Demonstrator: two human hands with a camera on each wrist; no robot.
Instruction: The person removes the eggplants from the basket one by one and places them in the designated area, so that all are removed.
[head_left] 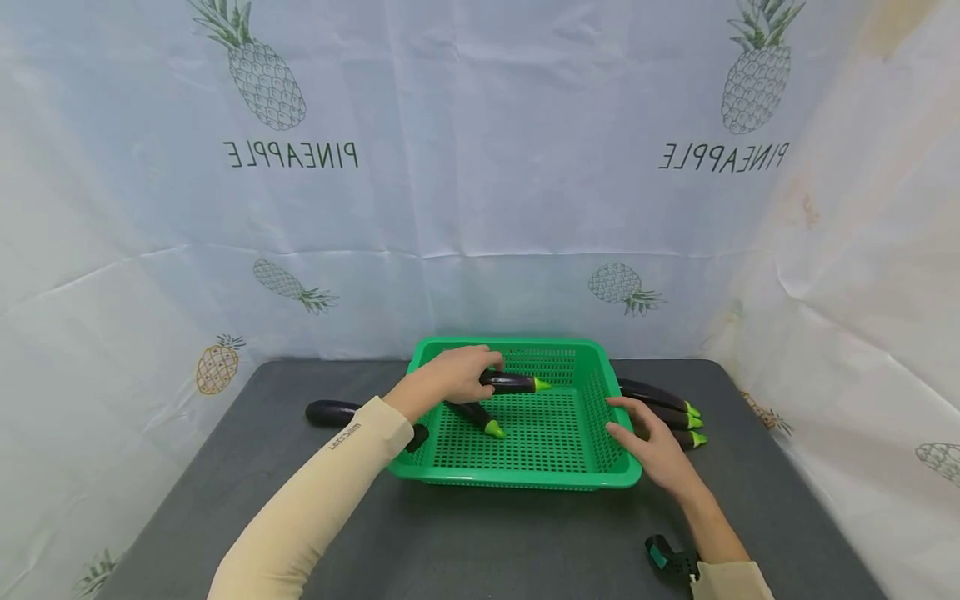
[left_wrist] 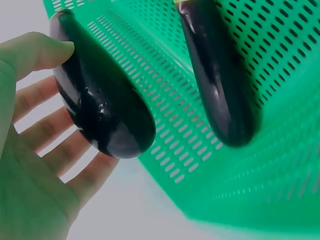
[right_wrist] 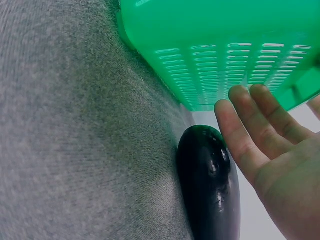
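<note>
My left hand [head_left: 457, 372] holds a dark purple eggplant [head_left: 513, 382] over the green basket [head_left: 517, 479], its green stem end pointing right. In the left wrist view the thumb lies on one side of this eggplant [left_wrist: 100, 100], with the fingers behind it. A second eggplant [head_left: 472, 414] lies inside the basket at the left. At the basket's right rim is my right hand [head_left: 656, 446], with its fingers fairly straight. In the right wrist view those fingertips are close to the outer basket wall [right_wrist: 225, 30], just above an eggplant [right_wrist: 207, 185].
Several eggplants [head_left: 663, 397] lie side by side on the dark table [head_left: 510, 550] to the right of the basket. Another eggplant [head_left: 327, 412] is on the left, partly behind the sleeve. A pineapple-print curtain [head_left: 480, 183] hangs behind the table.
</note>
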